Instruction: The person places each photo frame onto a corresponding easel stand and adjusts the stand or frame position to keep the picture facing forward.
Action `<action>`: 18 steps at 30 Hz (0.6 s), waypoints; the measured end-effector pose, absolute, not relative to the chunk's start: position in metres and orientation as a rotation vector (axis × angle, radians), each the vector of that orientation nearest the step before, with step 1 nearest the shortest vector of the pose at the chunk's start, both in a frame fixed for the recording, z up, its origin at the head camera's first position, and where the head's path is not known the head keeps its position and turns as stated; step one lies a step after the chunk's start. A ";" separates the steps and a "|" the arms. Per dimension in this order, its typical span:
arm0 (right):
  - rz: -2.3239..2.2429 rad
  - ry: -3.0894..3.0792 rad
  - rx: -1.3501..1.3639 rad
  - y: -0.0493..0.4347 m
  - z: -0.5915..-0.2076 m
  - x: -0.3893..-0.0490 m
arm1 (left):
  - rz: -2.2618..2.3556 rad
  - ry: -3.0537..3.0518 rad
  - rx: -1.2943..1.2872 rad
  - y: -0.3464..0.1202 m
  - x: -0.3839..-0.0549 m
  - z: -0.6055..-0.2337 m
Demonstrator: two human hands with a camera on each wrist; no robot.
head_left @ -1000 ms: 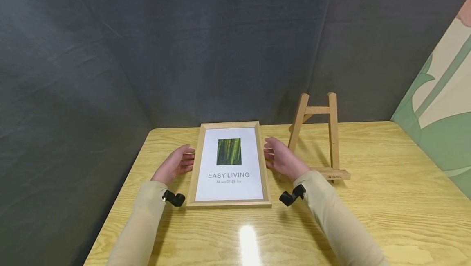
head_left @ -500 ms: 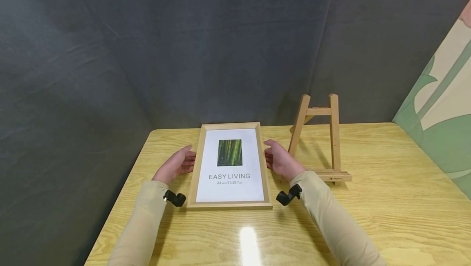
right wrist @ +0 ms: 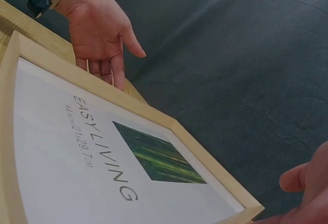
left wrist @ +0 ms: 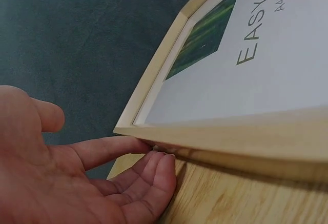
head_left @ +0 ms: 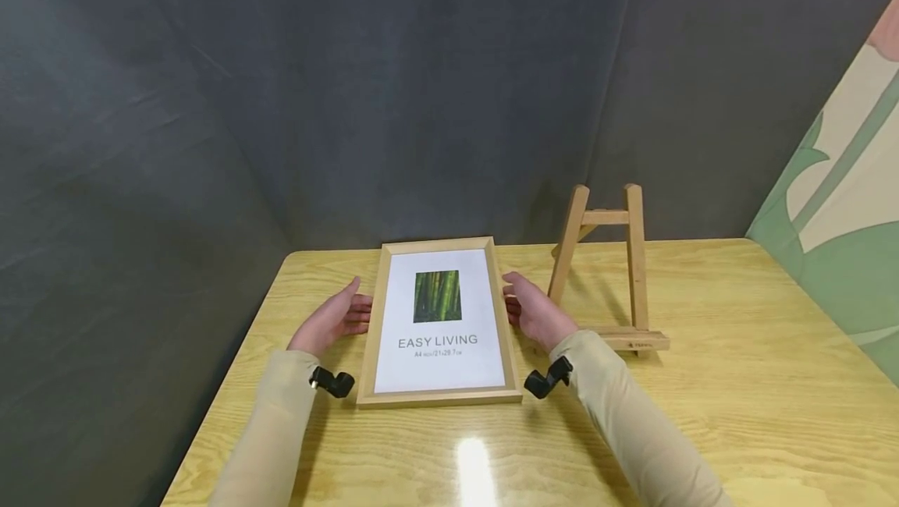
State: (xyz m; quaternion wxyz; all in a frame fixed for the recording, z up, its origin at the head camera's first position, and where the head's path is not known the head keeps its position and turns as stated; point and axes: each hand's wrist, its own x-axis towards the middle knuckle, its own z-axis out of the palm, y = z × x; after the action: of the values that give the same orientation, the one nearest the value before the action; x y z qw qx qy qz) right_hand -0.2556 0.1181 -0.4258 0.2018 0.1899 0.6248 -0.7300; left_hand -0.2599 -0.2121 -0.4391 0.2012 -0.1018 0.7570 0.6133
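lying between two hands, a wooden frame (head_left: 439, 398) is seen on the table (head_left: 758, 351), face up; it is formed as a tall rectangle of pale, smooth wood with a raised rim, and within it a flat white sheet (head_left: 440, 374) is set, printed with "easy living" in grey letters and with a green picture (head_left: 438, 296) of upright stems; the table is surfaced in yellow, glossy wood grain, by which a patch of light is reflected; by the left hand (head_left: 332, 320) the frame's left side is met, the index fingertip being brought against the lower edge, with the other fingers loosely bent beside it and the thumb standing well apart; by the right hand (head_left: 534, 310) the right side is flanked, thumb and index finger being spread; its fingertips are partly hidden by the rim, so whether that side is touched cannot be told; both forearms are covered by soft beige sleeves (head_left: 625, 413), and at each wrist a black device (head_left: 333, 382) is worn; to the right of the right hand an easel (head_left: 637, 273) of plain wooden bars is stood, with a narrow ledge at its foot; behind, a dark, faintly creased cloth (head_left: 421, 93) is hung.
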 end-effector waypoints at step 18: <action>-2.125 1.675 0.475 0.116 -0.423 -0.252 | 1.716 2.159 -0.185 -0.217 -0.252 -0.442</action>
State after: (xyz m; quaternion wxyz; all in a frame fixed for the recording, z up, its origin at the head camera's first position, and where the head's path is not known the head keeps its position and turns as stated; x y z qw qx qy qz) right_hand -0.2523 0.1157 -0.4228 0.1957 0.1697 0.5979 -0.7586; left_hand -0.2519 -0.2170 -0.4421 0.1875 -0.0656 0.7673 0.6098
